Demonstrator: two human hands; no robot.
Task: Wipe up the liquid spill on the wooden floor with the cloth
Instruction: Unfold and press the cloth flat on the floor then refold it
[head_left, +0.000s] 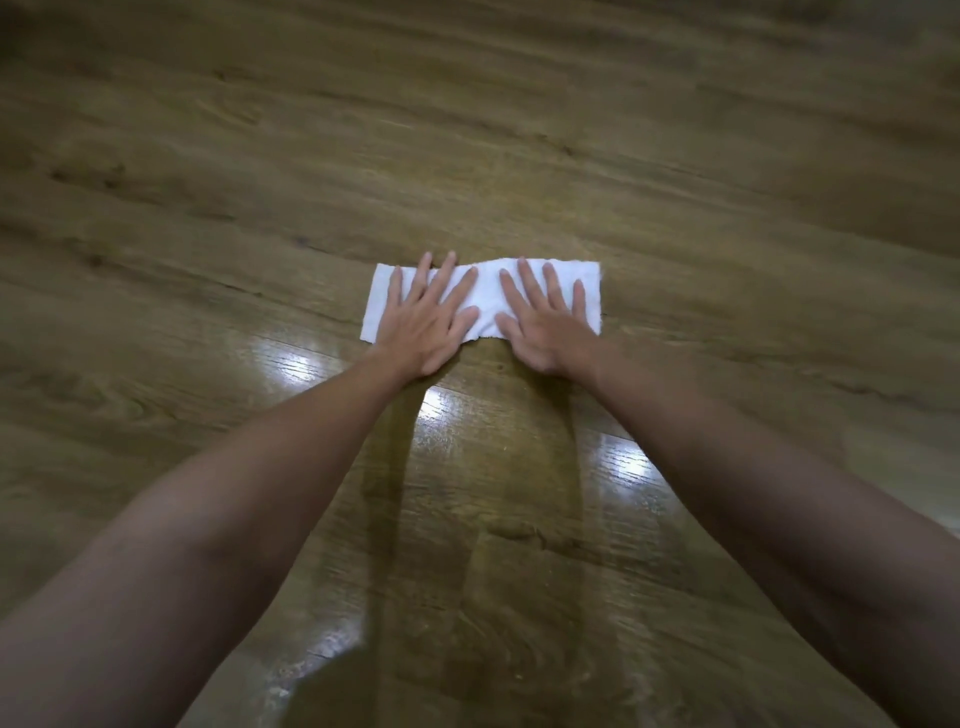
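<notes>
A brown wooden plank floor (519, 156) fills the view, glossy and wet-looking in the near part, where a shiny liquid film (467, 493) catches bright reflections between the two bare forearms. Beyond it lies a white rectangular cloth (488, 291), spread flat on the floor. The left hand (431, 322) and the right hand (545, 322) press on it side by side, palms down, fingers straight and splayed; neither has any grip around it.

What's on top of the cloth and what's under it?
Both hands lie flat on the cloth, left hand and right hand, fingers spread. It rests on the floor; whatever lies directly beneath it is covered.
</notes>
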